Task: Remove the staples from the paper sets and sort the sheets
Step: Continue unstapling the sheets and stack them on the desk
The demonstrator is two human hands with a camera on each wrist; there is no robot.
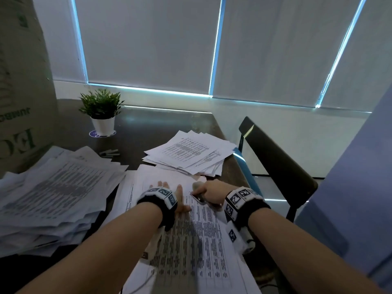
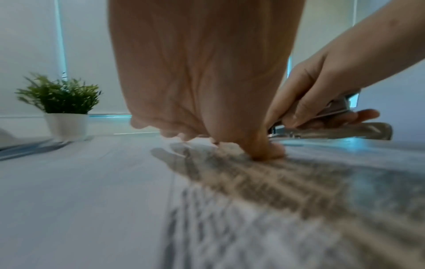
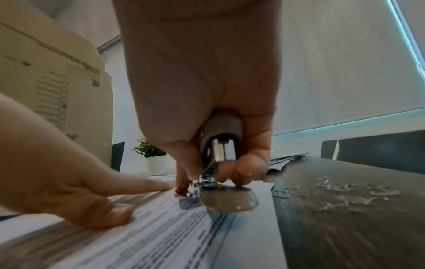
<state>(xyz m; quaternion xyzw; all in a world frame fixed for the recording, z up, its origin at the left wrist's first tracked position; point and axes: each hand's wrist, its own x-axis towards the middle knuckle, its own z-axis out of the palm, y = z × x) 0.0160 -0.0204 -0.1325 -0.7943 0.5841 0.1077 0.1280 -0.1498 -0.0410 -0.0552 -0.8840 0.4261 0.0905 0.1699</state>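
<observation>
A printed paper set [image 1: 191, 240] lies on the dark table in front of me. My left hand [image 1: 169, 194] presses flat on its top part, fingers straight, thumb [image 2: 269, 152] down on the sheet. My right hand [image 1: 210, 192] grips a grey metal staple remover [image 1: 198, 197]. The remover's tip [image 3: 184, 193] touches the paper's upper right corner, just past the left index finger [image 3: 149, 184]. The staple itself is too small to make out. In the left wrist view the staple remover [image 2: 333, 129] lies low along the paper under the right hand [image 2: 322, 81].
A thick pile of sheets [image 1: 53, 187] sits on the left, a fanned pile [image 1: 191, 153] at the back right. Several pulled staples [image 3: 333, 193] lie on the bare table right of the paper. A potted plant [image 1: 101, 113], a cardboard box [image 1: 21, 81] and a black chair [image 1: 275, 155] stand around.
</observation>
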